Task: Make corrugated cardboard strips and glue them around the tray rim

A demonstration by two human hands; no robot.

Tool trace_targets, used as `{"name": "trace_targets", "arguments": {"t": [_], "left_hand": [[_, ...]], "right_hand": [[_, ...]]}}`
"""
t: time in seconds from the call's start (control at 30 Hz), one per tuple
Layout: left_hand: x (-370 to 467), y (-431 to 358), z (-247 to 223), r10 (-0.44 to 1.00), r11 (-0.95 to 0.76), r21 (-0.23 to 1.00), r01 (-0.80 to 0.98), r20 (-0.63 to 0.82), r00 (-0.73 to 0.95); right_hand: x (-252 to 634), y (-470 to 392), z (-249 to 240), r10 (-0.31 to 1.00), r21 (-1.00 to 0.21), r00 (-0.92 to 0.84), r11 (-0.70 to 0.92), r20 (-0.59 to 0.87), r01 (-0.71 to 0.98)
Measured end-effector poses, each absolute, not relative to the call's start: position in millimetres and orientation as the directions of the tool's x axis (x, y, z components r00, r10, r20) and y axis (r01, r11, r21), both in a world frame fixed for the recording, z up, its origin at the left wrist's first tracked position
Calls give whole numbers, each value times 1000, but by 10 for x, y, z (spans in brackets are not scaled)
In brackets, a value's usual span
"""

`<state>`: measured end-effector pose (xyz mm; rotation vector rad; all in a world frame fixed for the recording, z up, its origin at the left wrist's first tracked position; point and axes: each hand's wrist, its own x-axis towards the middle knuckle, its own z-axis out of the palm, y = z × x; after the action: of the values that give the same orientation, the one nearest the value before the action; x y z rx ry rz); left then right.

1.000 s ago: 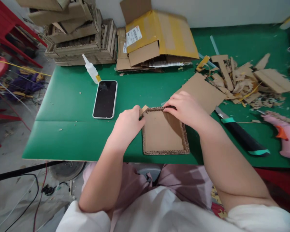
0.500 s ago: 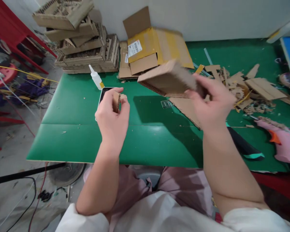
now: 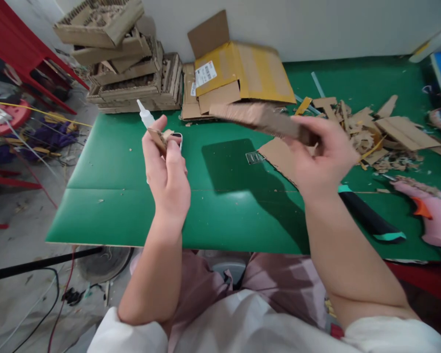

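Observation:
My right hand (image 3: pixel 325 157) grips one end of a shallow cardboard tray (image 3: pixel 257 117), held above the table and blurred by motion. My left hand (image 3: pixel 167 171) is closed on a small piece of cardboard (image 3: pixel 158 139), pinched between thumb and fingers. Behind that hand lies a phone (image 3: pixel 178 139), mostly covered. A white glue bottle (image 3: pixel 146 116) with a pointed nozzle stands just beyond the left fingers. Below the tray, a flat cardboard sheet (image 3: pixel 279 159) rests on the green table (image 3: pixel 220 220), partly hidden by my right hand.
Stacked cardboard trays (image 3: pixel 132 73) stand at the back left, beside a yellow-taped carton (image 3: pixel 242 73). Cardboard scraps (image 3: pixel 371 127) spread over the right side. A black-and-teal handled tool (image 3: pixel 371 215) and a pink glue gun (image 3: pixel 426 206) lie near the right front.
The tray has tilted in my right hand, so its inside no longer shows and it looks flatter. My left hand has turned, lifting the small cardboard piece slightly up and left.

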<state>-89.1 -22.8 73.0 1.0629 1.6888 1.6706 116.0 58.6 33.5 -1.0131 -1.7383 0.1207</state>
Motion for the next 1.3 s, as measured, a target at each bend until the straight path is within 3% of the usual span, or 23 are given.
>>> {"name": "trace_targets", "arguments": {"t": [0.1, 0.2, 0.27, 0.37, 0.47, 0.53, 0.63, 0.7, 0.83, 1.03, 1.17, 1.3], "left_hand": [[-879, -245, 770, 728, -276, 943, 187, 332, -599], [-910, -273, 809, 668, -375, 910, 174, 396, -630], [-939, -276, 814, 658, -389, 913, 124, 369, -656], [-943, -238, 762, 809, -218, 974, -53, 150, -568], [-895, -174, 670, 950, 64, 984, -167, -111, -291], [-857, -141, 617, 975, 186, 960, -207, -206, -84], [-811, -116, 571, 955, 291, 921, -258, -264, 135], [-782, -107, 558, 940, 326, 907, -266, -281, 195], [-712, -83, 533, 920, 369, 912, -182, -329, 215], [-635, -73, 475, 909, 373, 927, -48, -355, 218], [-615, -82, 474, 959, 273, 960, -67, -266, 98], [-583, -76, 467, 979, 200, 966, -162, -205, -11]], "right_hand": [[1172, 629, 332, 757, -715, 121, 533, 642, 453], [1154, 678, 293, 898, -847, 10, 412, 440, 336], [1116, 687, 251, 949, -878, -147, 313, 278, 363], [1048, 675, 180, 946, -819, -285, 284, 154, 499], [1011, 657, 143, 908, -695, -306, 416, 286, 586], [1005, 632, 161, 874, -646, -281, 484, 398, 591], [989, 555, 233, 857, -693, -233, 510, 460, 510], [960, 490, 273, 836, -725, -243, 548, 492, 418], [876, 393, 271, 775, -720, -300, 630, 557, 291], [804, 362, 209, 753, -689, -295, 657, 588, 305], [812, 358, 220, 811, -720, -286, 585, 510, 374], [814, 344, 243, 876, -813, -279, 473, 393, 339]]}}
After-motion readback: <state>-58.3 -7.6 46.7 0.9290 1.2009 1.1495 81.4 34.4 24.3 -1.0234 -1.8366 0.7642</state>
